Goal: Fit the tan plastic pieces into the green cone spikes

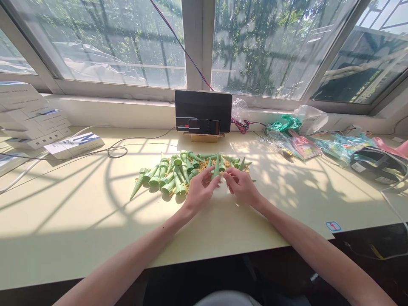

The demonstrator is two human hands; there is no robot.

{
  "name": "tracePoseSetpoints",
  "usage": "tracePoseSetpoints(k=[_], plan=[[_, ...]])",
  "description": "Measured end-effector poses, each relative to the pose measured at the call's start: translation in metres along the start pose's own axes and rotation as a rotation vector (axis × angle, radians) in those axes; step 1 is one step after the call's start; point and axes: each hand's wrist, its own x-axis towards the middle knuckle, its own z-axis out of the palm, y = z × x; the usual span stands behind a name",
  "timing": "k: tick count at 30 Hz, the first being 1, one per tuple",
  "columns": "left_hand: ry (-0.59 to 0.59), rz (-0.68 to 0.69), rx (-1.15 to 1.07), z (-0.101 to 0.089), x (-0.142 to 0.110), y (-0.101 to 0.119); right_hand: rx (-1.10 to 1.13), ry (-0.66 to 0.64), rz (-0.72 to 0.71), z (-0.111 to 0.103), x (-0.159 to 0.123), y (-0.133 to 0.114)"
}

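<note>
My left hand (200,189) is closed around a green plastic cone-shaped spike (217,165), whose pointed tip stands upward. Close beside it, my right hand (240,183) has its thumb and fingers pinched at the spike's lower end. A small pale bit seems to be between those fingertips, too small to name. Just beyond both hands lies a pile of similar green spikes (180,172), several with their round open ends showing. Small tan pieces (228,162) are scattered among them. Part of the pile is hidden behind my hands.
At the back stands a dark tablet (204,104) with a phone (204,127) in front, on a cardboard stand (204,138). White boxes (75,145) are stacked at left. Plastic bags (302,144) and a black object (378,165) lie at right. A cable (117,151) crosses the table.
</note>
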Motion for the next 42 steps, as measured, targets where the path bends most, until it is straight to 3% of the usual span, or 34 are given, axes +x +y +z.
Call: tracePoseSetpoints(k=[10, 19, 26, 31, 36, 42], plan=[[-0.071, 0.06, 0.01, -0.001, -0.002, 0.0, -0.113, 0.078, -0.076, 0.0, 0.0, 0.005], [-0.102, 0.159, 0.106, -0.005, -0.001, -0.008, 0.397, -0.014, 0.212, 0.006, 0.001, -0.001], [-0.11, 0.139, 0.09, -0.004, -0.001, -0.006, 0.45, -0.019, 0.231, 0.006, 0.002, -0.005], [-0.118, 0.091, -0.022, -0.001, 0.001, -0.006, 0.365, -0.008, 0.192, 0.006, 0.001, -0.003], [-0.106, -0.029, -0.121, -0.001, 0.002, -0.004, 0.027, 0.065, -0.028, 0.004, -0.002, -0.004], [-0.252, -0.096, -0.238, -0.002, 0.0, -0.004, -0.176, 0.096, -0.157, 0.003, -0.004, -0.006]])
